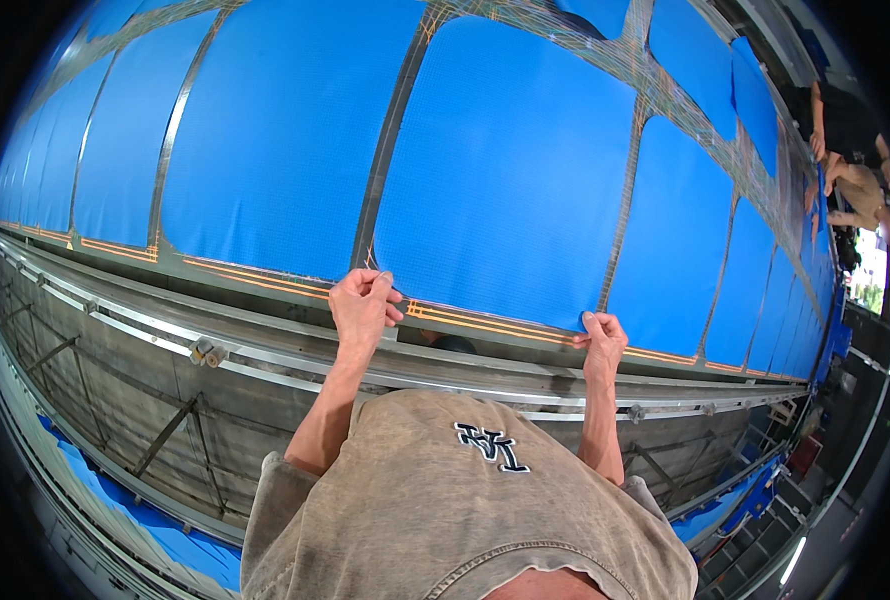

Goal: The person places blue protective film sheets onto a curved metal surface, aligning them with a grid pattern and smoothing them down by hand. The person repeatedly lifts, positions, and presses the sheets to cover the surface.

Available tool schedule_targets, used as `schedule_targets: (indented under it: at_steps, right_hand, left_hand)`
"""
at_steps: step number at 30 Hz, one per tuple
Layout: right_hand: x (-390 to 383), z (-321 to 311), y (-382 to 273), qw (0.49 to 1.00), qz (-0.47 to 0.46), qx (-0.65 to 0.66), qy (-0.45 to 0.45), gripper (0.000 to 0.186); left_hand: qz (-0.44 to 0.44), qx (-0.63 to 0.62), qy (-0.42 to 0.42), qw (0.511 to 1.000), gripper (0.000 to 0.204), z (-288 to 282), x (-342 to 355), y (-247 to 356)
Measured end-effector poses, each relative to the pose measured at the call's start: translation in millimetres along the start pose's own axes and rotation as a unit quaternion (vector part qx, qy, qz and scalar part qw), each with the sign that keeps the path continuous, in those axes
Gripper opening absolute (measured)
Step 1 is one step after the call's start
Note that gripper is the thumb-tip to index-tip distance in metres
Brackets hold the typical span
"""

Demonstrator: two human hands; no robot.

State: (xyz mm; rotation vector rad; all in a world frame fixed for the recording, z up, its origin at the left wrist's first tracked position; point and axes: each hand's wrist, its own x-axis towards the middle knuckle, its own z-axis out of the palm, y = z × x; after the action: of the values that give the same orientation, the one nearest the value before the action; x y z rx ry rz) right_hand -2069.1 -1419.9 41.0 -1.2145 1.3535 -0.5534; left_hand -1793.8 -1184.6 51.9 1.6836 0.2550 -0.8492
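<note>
A blue fabric panel (510, 165) with rounded corners lies flat on the long table in front of me. At its near left corner is my left hand (361, 308), thumb and forefinger pinched together on the panel's edge. My right hand (603, 345) pinches the near right corner of the same panel, thumb on top. Both hands are closed, and the fingers underneath are partly hidden. Beside my left hand, orange lines (485, 320) run along the table's near edge.
More blue panels (275, 130) lie in rows left and right, with dark gaps between them. A metal rail (155, 335) runs along the near side of the table. At the far right another person (855, 185) has hands at the blue material.
</note>
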Motion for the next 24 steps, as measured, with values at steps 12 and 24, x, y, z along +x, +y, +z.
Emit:
schedule_targets:
  at_steps: [12,24]
  right_hand:
    - [-1.1,1.0,-0.9,1.0,0.003,-0.007,-0.002,0.012]
    - [0.1,-0.1,-0.3,1.0,-0.004,-0.019,-0.006,0.015]
  left_hand:
    - [0.007,0.004,0.007,1.0,0.018,0.7,-0.4,-1.3]
    - [0.014,-0.006,0.006,1.0,0.018,1.6,0.3,-3.1]
